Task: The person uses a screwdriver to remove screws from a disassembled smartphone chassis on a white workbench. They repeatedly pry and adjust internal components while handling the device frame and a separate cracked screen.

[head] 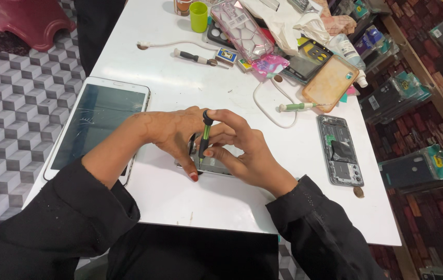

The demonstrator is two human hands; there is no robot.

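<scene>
Two hands are seen over a phone (216, 165) lying on the table (190, 202): a screwdriver (205, 137) is gripped upright by the right hand (244, 150), while the phone is pinned by the left hand (172, 132).

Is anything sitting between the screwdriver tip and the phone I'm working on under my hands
Nothing visible does. The right hand holds the green-and-black screwdriver upright, tip down on the grey phone part, which the left hand steadies.

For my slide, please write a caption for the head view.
Two hands, left hand and right hand, hold a green screwdriver upright over a phone.
</scene>
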